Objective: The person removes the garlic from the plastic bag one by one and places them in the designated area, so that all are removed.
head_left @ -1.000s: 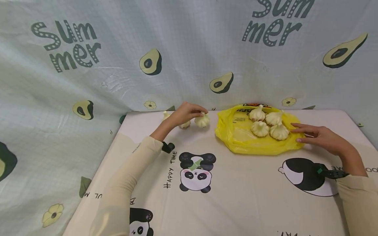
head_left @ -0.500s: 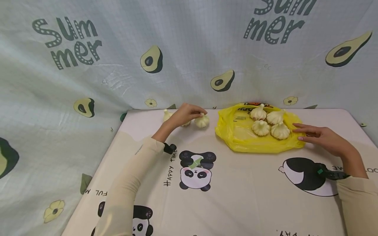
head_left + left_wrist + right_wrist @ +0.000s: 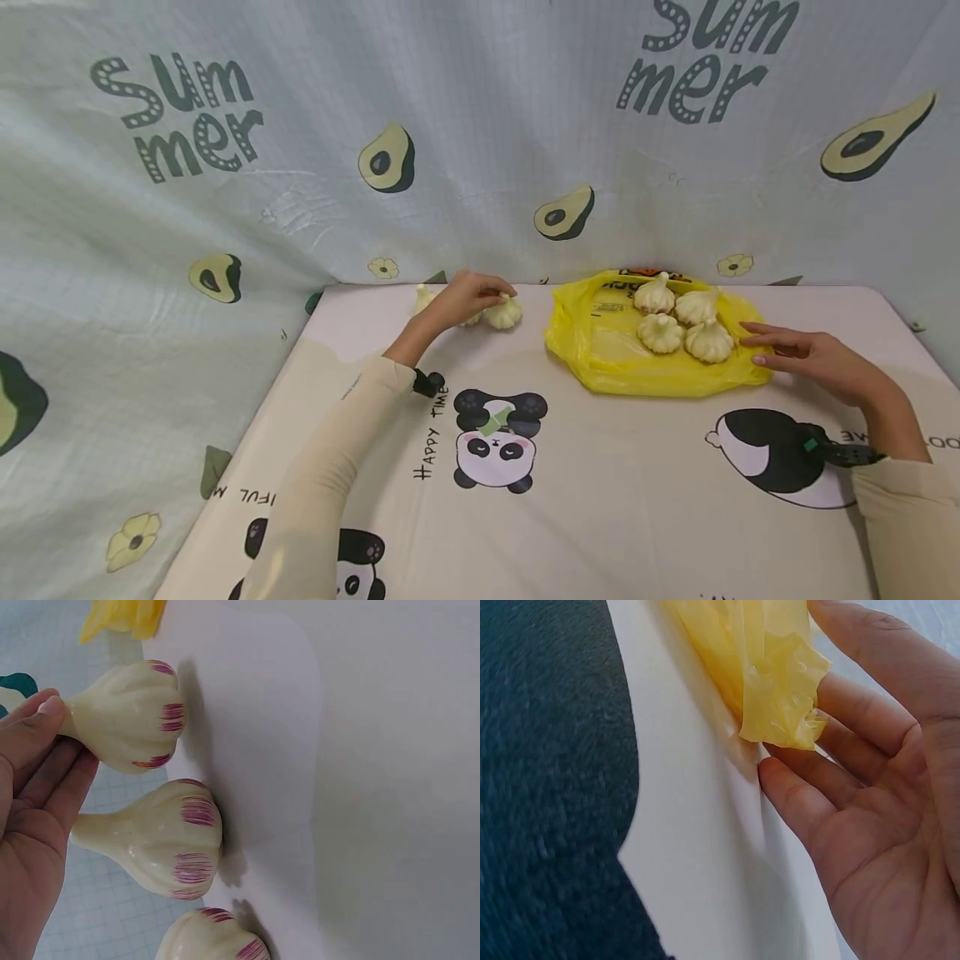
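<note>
My left hand [image 3: 461, 300] pinches the stem of a pale garlic bulb [image 3: 131, 716], thumb on one side and fingers on the other. Beside it stands a second garlic bulb [image 3: 161, 844] with purple streaks, and a third garlic bulb [image 3: 214, 937] is cut off by the left wrist view's lower edge. My right hand [image 3: 828, 358] is at the right end of a spread yellow plastic bag [image 3: 645, 383]. Its fingers are extended and touch the bag's crumpled edge [image 3: 784, 697], with the thumb apart. Several garlic bulbs [image 3: 661, 333] sit together on the bag.
The table [image 3: 600, 500] has a pale cloth printed with pandas [image 3: 495, 454]. A hanging curtain [image 3: 465, 108] with avocado prints stands right behind the table's back edge.
My left hand has shifted slightly left with the garlic bulb, bringing it closer to its neighbour. The right hand stays at the yellow bag's edge.
</note>
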